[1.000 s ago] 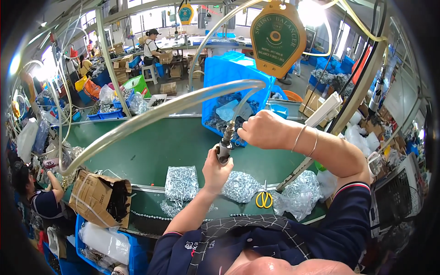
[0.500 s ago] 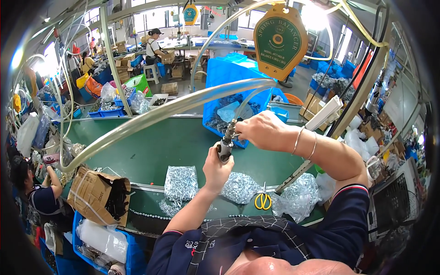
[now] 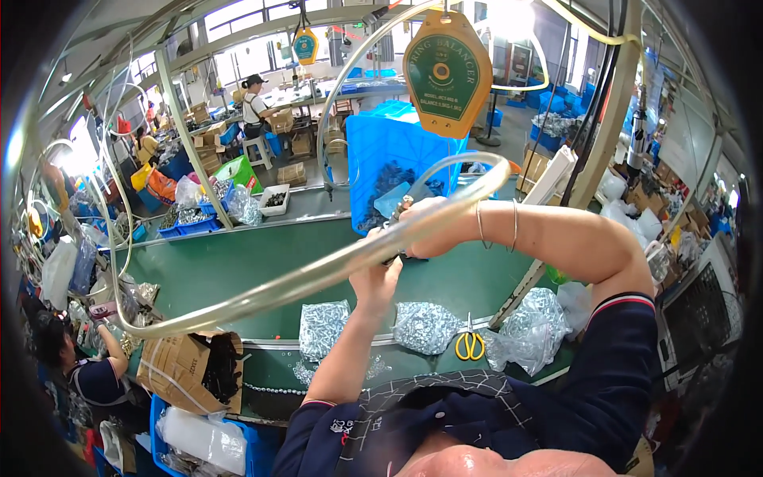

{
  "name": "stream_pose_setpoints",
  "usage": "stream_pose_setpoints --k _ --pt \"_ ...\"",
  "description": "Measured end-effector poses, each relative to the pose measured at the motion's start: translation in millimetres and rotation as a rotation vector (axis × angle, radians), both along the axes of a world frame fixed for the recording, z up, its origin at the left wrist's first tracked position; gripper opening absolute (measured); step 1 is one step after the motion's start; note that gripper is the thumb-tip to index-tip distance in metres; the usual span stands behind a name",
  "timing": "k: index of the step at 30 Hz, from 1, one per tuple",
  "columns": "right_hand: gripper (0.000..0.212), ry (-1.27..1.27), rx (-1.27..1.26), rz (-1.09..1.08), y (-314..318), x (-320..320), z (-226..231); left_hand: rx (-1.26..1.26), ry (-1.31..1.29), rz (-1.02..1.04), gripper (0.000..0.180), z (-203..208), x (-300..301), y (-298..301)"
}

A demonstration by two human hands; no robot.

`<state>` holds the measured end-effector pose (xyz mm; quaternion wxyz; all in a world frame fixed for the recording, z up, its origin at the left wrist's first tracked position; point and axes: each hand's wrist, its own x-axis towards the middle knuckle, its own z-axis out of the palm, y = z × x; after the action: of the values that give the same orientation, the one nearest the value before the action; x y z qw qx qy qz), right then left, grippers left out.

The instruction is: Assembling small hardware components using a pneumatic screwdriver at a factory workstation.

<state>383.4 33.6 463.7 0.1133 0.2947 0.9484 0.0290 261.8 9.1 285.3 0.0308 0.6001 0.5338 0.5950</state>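
Note:
A pneumatic hand tool [image 3: 404, 205] is held up over the green work surface, its metal hose fitting at the upper end. My left hand [image 3: 373, 280] is closed round the lower, grey-and-black body of it. My right hand [image 3: 429, 237] is closed at the upper part, by the fitting, though its fingers are partly hidden. A thick clear hose [image 3: 294, 285] sweeps across in front of both hands and covers much of the tool. Below my hands lie clear bags of small metal parts [image 3: 426, 327] and yellow-handled scissors [image 3: 470, 345].
An orange-and-green spring balancer [image 3: 447, 79] hangs overhead. A blue crate [image 3: 366, 151] of dark parts stands at the belt's far side. To the left are an open cardboard box [image 3: 171, 370] and a blue bin [image 3: 258, 453]. A co-worker [image 3: 87, 381] is at far left; a slanted metal post [image 3: 608, 119] rises at right.
My right hand has come down closer to my left, and the tool has tilted. The clear hose has dropped across my hands. The whole view has shifted slightly.

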Motion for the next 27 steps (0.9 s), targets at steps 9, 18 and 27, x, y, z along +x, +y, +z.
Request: stream_pose_setpoints --k 9,18,27 --pt "0.02 0.114 -0.677 -0.308 5.6 21.2 2.9 0.115 0.153 0.056 0.068 0.7 -15.7 12.5" --pt "0.013 0.264 0.345 0.268 -45.1 35.1 3.5 -0.206 -0.469 -0.45 0.049 -115.8 7.2 4.8" --pt "0.069 0.985 -0.572 -0.444 -22.1 110.7 -270.5 -0.366 -0.686 -0.559 0.045 -216.2 41.3 -6.5"
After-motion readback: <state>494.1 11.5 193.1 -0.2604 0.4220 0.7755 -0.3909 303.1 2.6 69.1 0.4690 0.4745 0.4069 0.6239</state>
